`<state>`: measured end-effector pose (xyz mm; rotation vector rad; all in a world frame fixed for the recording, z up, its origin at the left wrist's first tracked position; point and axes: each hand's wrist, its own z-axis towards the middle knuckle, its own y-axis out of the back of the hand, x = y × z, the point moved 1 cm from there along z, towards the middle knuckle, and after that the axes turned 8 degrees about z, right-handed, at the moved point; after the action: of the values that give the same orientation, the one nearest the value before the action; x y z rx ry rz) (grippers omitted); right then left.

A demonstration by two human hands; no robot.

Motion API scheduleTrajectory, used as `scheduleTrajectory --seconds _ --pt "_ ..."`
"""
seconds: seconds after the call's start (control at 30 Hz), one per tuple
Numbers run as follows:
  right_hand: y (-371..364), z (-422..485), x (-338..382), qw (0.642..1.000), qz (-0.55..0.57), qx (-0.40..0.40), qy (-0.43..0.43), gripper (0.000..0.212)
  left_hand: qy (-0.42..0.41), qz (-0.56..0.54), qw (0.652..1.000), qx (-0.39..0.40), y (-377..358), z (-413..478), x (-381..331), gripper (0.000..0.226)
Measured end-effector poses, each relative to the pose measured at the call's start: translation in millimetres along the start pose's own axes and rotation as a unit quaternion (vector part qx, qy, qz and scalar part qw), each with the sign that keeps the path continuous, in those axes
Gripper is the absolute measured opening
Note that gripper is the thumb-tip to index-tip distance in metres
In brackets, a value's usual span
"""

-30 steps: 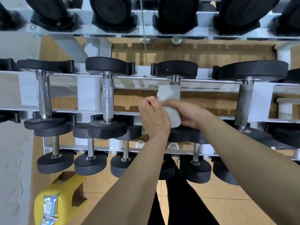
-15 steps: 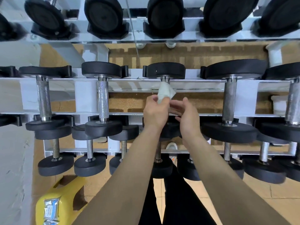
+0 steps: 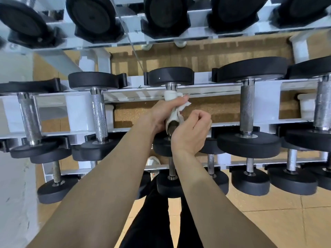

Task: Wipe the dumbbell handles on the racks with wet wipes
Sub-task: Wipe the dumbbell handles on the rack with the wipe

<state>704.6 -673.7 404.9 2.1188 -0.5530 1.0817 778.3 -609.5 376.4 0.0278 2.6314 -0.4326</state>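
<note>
One dumbbell (image 3: pixel 171 76) in work: middle shelf of the white rack (image 3: pixel 78 111), centre of frame. The wet wipe (image 3: pixel 174 116) is rolled round its handle (image 3: pixel 171 87) and covers most of it. We only see bare chrome at the far end, plus a sliver of dark metal at the near end.

Our left hand (image 3: pixel 159 113) grips the wipe on the handle, with its fingers curled over the wipe's upper part. Our right hand (image 3: pixel 191 129) sits just right of and below the left hand. Its fingers are curled and its thumb side lies against the wipe's near end. We can't tell whether it pinches the wipe or only touches it.

On the same shelf, the left neighbour (image 3: pixel 97 111) and the right neighbour (image 3: pixel 247 108) both have bare knurled handles. Neither hand is touching them.

Smaller dumbbells (image 3: pixel 250 183) sit in a row on the bottom shelf across the lower middle of the frame. Bigger black heads (image 3: pixel 93 17) run along the top edge.

Tan floor (image 3: pixel 268 221) is at lower right. Black trousers (image 3: pixel 152 221) are at bottom centre between our forearms, with a white shoe (image 3: pixel 153 162) just above them.
</note>
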Motion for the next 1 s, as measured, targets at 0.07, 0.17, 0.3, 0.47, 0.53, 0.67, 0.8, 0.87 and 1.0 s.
scheduleTrajectory --seconds 0.07,0.17,0.3,0.47,0.53,0.67,0.8,0.87,1.0 --pt "0 2 0 1.0 -0.016 0.001 -0.013 0.013 0.002 -0.031 0.999 -0.019 -3 5 -9 0.021" --pt "-1 2 1 1.0 -0.028 0.006 -0.012 0.013 -0.015 -0.033 0.998 -0.043 -5 7 -22 0.028" --pt "-3 -1 1 1.0 -0.004 -0.002 0.007 0.018 -0.046 0.063 0.975 -0.21 -18 7 -5 0.03" --pt "7 6 2 0.994 0.084 0.004 -0.072 0.017 -0.003 0.26 0.947 -0.187 -15 -8 28 0.032" --pt "11 8 -2 0.988 0.127 0.016 -0.082 0.02 -0.009 0.247 0.961 -0.121 -4 -10 30 0.025" --pt "14 -3 -14 0.996 0.086 0.011 0.019 0.017 0.035 0.152 0.986 -0.052 1 -4 20 0.037" --pt "10 -1 -17 0.996 0.063 0.008 0.057 0.016 0.016 0.049 0.998 -0.031 -1 6 -8 0.016" --pt "10 -1 -17 0.996 0.058 0.011 0.061 0.017 -0.015 0.014 0.999 -0.037 -4 8 -18 0.017" --pt "10 -1 -18 0.996 0.056 0.018 0.067 0.016 -0.073 -0.016 0.984 -0.163 -16 6 -13 0.019"
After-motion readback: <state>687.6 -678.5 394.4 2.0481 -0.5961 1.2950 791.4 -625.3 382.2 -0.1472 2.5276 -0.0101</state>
